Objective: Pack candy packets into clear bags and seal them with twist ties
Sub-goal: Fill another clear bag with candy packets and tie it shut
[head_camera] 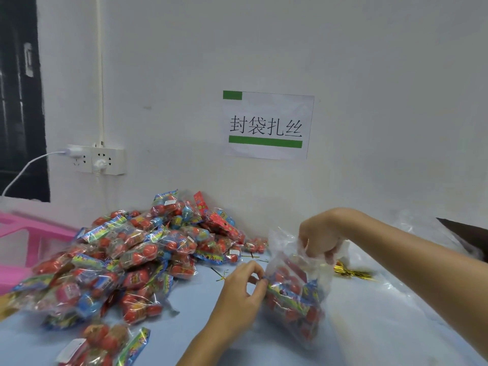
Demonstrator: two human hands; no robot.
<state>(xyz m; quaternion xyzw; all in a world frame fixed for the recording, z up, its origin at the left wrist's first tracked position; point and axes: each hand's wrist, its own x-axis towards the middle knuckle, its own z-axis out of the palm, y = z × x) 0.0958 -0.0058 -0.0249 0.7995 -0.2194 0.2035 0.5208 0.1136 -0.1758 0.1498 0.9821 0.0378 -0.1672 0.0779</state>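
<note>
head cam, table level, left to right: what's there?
pink basket → pile of candy packets → left hand → clear bag held by the right hand → gold twist ties

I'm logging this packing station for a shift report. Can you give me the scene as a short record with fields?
bag in work: clear bag holding candy packets, on the blue table
right hand: right hand grips the bag's open top
left hand: left hand pinches the bag's side
twist ties: gold bundle right of the bag; loose ones near the left hand
unpacked stock: pile of candy packets at left
seal: not yet tied
wall sign: paper sign with green bars
</note>
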